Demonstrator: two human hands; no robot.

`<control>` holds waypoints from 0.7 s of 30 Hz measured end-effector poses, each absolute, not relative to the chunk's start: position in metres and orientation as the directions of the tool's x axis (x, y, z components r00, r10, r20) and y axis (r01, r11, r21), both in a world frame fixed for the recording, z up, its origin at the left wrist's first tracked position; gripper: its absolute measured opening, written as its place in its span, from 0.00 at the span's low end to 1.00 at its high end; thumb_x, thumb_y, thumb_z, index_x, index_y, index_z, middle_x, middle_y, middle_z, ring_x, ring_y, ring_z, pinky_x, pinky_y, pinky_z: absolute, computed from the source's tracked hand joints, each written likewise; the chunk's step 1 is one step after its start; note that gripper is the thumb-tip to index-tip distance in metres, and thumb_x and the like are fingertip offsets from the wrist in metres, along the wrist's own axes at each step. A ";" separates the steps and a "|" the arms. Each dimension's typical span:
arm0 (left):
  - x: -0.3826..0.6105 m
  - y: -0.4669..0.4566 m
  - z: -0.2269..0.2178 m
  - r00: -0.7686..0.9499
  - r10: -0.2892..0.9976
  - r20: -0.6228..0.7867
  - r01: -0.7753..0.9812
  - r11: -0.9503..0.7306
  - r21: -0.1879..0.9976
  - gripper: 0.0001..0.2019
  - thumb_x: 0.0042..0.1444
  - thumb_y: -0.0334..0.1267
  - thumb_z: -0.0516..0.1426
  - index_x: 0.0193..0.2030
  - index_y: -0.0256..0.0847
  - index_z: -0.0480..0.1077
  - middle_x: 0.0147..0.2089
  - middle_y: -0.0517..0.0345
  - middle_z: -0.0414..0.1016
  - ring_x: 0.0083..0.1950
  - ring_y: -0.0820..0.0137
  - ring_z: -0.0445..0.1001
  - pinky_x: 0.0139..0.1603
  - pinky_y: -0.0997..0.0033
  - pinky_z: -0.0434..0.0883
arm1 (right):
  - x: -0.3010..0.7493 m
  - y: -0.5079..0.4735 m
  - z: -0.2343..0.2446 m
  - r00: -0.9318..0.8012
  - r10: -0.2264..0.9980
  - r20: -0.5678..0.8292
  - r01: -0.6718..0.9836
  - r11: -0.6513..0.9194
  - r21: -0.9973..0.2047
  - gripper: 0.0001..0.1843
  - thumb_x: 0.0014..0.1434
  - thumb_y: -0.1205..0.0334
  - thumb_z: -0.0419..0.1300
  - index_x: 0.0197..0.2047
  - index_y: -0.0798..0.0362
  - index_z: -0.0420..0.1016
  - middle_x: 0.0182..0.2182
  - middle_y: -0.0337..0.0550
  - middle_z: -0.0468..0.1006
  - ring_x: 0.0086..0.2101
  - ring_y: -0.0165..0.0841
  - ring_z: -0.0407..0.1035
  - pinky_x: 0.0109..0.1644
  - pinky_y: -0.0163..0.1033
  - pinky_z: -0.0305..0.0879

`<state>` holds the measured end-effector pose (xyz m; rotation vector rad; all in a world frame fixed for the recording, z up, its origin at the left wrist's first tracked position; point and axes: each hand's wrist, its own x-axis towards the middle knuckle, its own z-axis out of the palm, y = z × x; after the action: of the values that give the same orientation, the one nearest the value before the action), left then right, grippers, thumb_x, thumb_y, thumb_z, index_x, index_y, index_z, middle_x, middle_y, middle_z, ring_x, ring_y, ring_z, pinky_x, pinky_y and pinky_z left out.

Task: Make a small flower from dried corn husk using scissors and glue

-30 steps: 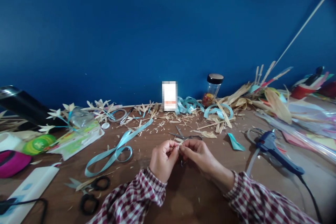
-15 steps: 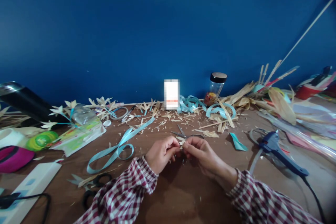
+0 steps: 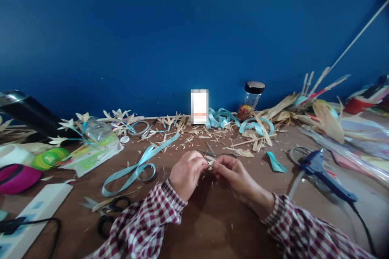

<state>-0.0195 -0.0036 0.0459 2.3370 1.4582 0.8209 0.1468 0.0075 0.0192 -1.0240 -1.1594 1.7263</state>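
Between my two hands is a small pale husk flower [image 3: 210, 163], pinched at its edges. My left hand [image 3: 187, 172] closes thumb and fingers on its left side. On the other side my right hand [image 3: 232, 176] grips it with thumb and forefinger. The lower part of the flower is hidden by fingers. Just beyond the fingertips lies a pair of small scissors [image 3: 209, 151] among pale husk scraps [image 3: 190, 139]. A light blue ribbon [image 3: 124, 176] curls on the table left of my left hand.
Black-handled scissors [image 3: 105, 210] lie by my left sleeve, near a white power strip [image 3: 39, 214]. At right rests a blue glue gun [image 3: 328, 176] with its cord. A lidded jar [image 3: 251, 99] stands by the wall. Finished husk flowers [image 3: 120, 119] lie at back left.
My left hand has turned slightly and its fingers have shifted on the flower, showing more of its petals. My right hand stays almost in place. The view has shifted slightly.
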 end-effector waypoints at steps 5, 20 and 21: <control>-0.016 -0.011 0.050 0.270 0.904 0.331 0.842 -0.388 0.374 0.12 0.59 0.39 0.48 0.33 0.43 0.72 0.32 0.57 0.70 0.37 0.68 0.67 0.31 0.72 0.61 | 0.147 0.008 0.016 -0.337 0.929 -0.153 -0.177 -0.222 -0.959 0.15 0.51 0.51 0.61 0.27 0.55 0.65 0.17 0.32 0.66 0.15 0.20 0.53 0.15 0.26 0.47; -0.018 0.006 0.028 0.095 0.975 -0.203 -0.062 0.209 0.976 0.15 0.44 0.39 0.62 0.39 0.37 0.69 0.28 0.57 0.76 0.26 0.74 0.72 0.30 0.72 0.71 | 0.145 0.003 0.020 -0.363 0.931 0.048 0.137 0.104 -0.985 0.10 0.56 0.59 0.56 0.28 0.56 0.69 0.21 0.35 0.66 0.21 0.24 0.57 0.23 0.30 0.52; -0.016 0.005 0.029 0.058 0.976 -0.209 -0.081 0.213 0.974 0.18 0.43 0.39 0.63 0.40 0.38 0.66 0.27 0.58 0.75 0.25 0.73 0.72 0.29 0.72 0.71 | 0.145 0.003 0.020 -0.368 0.927 0.072 0.166 0.141 -0.976 0.09 0.56 0.60 0.56 0.28 0.56 0.69 0.22 0.36 0.67 0.23 0.25 0.58 0.25 0.30 0.54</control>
<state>-0.0163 0.0050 0.0295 1.0132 1.2035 1.0567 0.1454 0.0029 0.0200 -1.0671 -1.6744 1.2919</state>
